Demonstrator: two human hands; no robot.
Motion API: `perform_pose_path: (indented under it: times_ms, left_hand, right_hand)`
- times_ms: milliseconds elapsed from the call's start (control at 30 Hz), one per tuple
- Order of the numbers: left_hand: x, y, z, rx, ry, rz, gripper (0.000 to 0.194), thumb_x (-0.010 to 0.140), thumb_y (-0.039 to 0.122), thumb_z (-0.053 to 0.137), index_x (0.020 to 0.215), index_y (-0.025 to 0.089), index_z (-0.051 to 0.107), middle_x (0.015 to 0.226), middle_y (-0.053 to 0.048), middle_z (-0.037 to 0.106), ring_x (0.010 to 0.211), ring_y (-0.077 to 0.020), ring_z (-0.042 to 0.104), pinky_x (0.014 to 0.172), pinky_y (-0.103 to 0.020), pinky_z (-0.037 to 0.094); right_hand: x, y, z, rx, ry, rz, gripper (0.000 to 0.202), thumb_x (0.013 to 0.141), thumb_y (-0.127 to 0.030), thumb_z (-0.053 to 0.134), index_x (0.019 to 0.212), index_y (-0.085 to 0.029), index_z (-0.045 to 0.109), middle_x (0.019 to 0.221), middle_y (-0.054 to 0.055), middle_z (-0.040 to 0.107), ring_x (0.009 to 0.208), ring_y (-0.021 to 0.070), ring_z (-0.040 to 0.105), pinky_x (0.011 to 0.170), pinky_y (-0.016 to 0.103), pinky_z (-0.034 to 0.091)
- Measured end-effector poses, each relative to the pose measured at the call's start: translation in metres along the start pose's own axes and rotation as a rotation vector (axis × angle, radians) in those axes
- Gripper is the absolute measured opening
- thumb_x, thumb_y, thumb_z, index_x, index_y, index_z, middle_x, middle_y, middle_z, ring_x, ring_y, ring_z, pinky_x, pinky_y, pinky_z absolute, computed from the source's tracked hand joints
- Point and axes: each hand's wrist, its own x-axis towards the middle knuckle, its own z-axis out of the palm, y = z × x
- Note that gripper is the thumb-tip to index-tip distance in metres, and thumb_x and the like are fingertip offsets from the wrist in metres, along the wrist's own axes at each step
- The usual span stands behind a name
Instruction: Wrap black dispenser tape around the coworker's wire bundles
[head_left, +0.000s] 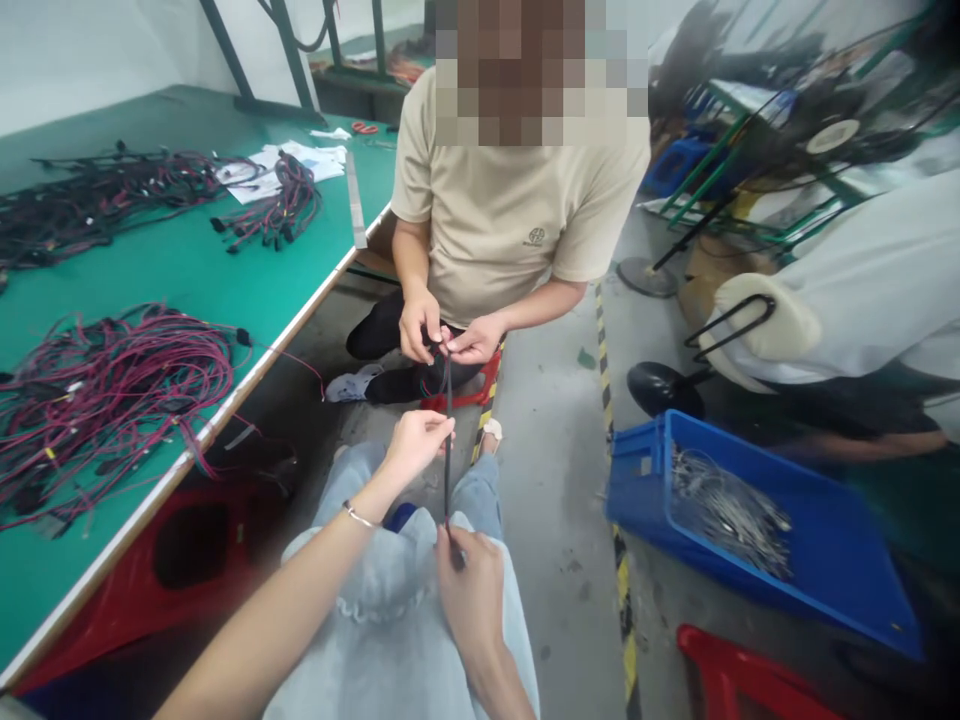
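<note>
A thin dark cable (448, 470) runs between me and a person in a beige shirt, who sits facing me and pinches its far end with both hands. My left hand (420, 443), with a bracelet at the wrist, is closed on the cable about midway, thumb and fingertips together. Nearer my lap, my right hand (474, 580) is closed round the cable's near end, where a small dark piece shows between the fingers. The cable looks stretched fairly straight.
On the green table (262, 270) at left lie red-and-black wire bundles (150, 380), papers (300, 165) and a metal ruler (355, 200). At right, a blue crate (637, 500) holds grey cables (731, 510). Red stools (739, 670) stand low, and another person sits at far right.
</note>
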Motion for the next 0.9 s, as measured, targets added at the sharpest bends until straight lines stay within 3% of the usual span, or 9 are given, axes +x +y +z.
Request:
perform_pose_path:
  times_ms: [67, 167, 333, 467, 667, 800, 900]
  left_hand:
    - [0.005, -0.003, 0.000, -0.050, 0.014, -0.013, 0.016, 0.073, 0.025, 0.066, 0.068, 0.010, 0.064, 0.058, -0.004, 0.063, 0.047, -0.0099, 0.057, 0.044, -0.018, 0.045]
    - [0.010, -0.004, 0.001, -0.179, -0.010, -0.073, 0.019, 0.082, 0.027, 0.057, 0.079, 0.011, 0.065, 0.066, -0.004, 0.064, 0.052, -0.0086, 0.058, 0.052, -0.019, 0.049]
    - [0.010, -0.004, 0.005, -0.325, -0.065, -0.128, 0.012, 0.082, 0.019, 0.057, 0.082, 0.011, 0.065, 0.068, -0.002, 0.061, 0.054, -0.0039, 0.055, 0.055, -0.014, 0.048]
    - [0.002, -0.007, 0.005, -0.292, -0.057, -0.102, 0.008, 0.078, 0.011, 0.060, 0.085, 0.009, 0.064, 0.069, -0.002, 0.061, 0.054, -0.0046, 0.056, 0.056, -0.015, 0.049]
    - [-0.010, -0.010, -0.005, -0.166, -0.122, -0.128, 0.018, 0.075, 0.008, 0.063, 0.092, 0.006, 0.063, 0.078, -0.008, 0.066, 0.061, -0.0109, 0.063, 0.061, -0.022, 0.052]
    - [-0.027, -0.011, -0.014, -0.072, -0.258, -0.185, 0.027, 0.071, 0.019, 0.069, 0.095, 0.008, 0.063, 0.082, -0.009, 0.066, 0.065, -0.0133, 0.064, 0.061, -0.024, 0.052]
    - [-0.038, -0.012, -0.016, 0.063, -0.306, -0.167, 0.028, 0.068, 0.032, 0.071, 0.079, 0.008, 0.062, 0.071, -0.004, 0.061, 0.058, -0.0094, 0.059, 0.056, -0.020, 0.049]
  right_hand:
    - [0.003, 0.000, 0.006, 0.064, -0.041, 0.021, 0.036, 0.084, -0.036, 0.041, 0.060, -0.016, 0.059, 0.057, 0.005, 0.060, 0.058, 0.0156, 0.052, 0.060, 0.027, 0.031]
    - [0.009, -0.004, 0.011, 0.393, -0.161, 0.119, 0.039, 0.083, -0.042, 0.040, 0.060, -0.016, 0.058, 0.060, 0.005, 0.062, 0.059, 0.0145, 0.055, 0.058, 0.024, 0.035]
    - [0.014, -0.005, 0.011, 0.757, -0.262, 0.244, 0.041, 0.074, -0.053, 0.049, 0.058, -0.016, 0.057, 0.055, 0.004, 0.061, 0.054, 0.0132, 0.052, 0.056, 0.024, 0.038]
    - [0.010, -0.004, 0.012, 0.802, -0.245, 0.284, 0.041, 0.070, -0.054, 0.054, 0.056, -0.016, 0.058, 0.054, 0.003, 0.060, 0.053, 0.0126, 0.050, 0.057, 0.025, 0.039]
    - [0.005, -0.006, 0.013, 0.811, -0.240, 0.294, 0.040, 0.069, -0.055, 0.056, 0.060, -0.015, 0.060, 0.052, 0.002, 0.058, 0.053, 0.0118, 0.050, 0.058, 0.025, 0.039]
    - [0.006, -0.009, 0.005, 0.797, -0.194, 0.261, 0.036, 0.072, -0.049, 0.055, 0.061, -0.015, 0.059, 0.052, 0.001, 0.057, 0.054, 0.0116, 0.051, 0.059, 0.024, 0.040]
    - [0.008, -0.012, 0.000, 0.787, -0.169, 0.261, 0.031, 0.074, -0.043, 0.055, 0.061, -0.016, 0.059, 0.053, 0.000, 0.057, 0.054, 0.0112, 0.050, 0.058, 0.023, 0.039]
